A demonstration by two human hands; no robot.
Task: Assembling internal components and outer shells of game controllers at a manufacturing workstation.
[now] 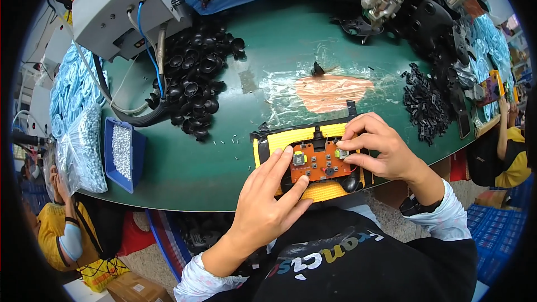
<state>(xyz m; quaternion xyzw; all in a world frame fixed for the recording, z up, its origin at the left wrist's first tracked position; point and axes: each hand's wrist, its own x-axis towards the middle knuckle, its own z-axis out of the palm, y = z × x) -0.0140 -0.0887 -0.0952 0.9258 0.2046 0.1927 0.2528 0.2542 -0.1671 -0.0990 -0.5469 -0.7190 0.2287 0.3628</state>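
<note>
Green counter [268, 28], yellow pad [325, 192] at near edge. Left hand [264, 204] fingers spread, right hand [386, 148] fingers pinching. Black controller shell [351, 183] on pad; orange circuit board [320, 172] on it, under left fingertips; right joystick module [342, 154] between right fingers. Likely seating board; next move calls for level pressure.

Orange circuit board [320, 163] partly behind right fingers [367, 142], grey machine [117, 11] cut off upper left, silvery pieces [121, 151] too small to identify
</note>
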